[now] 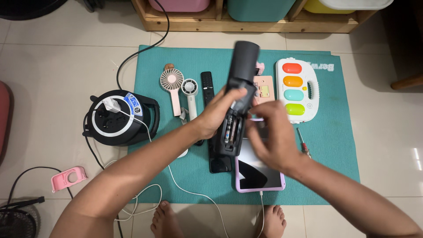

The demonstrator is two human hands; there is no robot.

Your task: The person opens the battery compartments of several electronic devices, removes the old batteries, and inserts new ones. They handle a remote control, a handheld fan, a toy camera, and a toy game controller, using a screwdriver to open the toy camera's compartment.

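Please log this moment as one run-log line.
left hand: holds black device | right hand: at its open battery bay | below: tablet on teal mat

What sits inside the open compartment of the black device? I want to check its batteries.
Inside the black device, held by the left hand, batteries show in a row. The right hand covers the compartment's right edge.

Pale tiled floor (53, 57) — teal mat (335, 145) across it, low wooden shelf (246, 24) with coloured bins behind.

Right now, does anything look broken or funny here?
The black device in the left hand has its battery bay open, batteries showing, by the right hand. Nothing looks spilled or broken.
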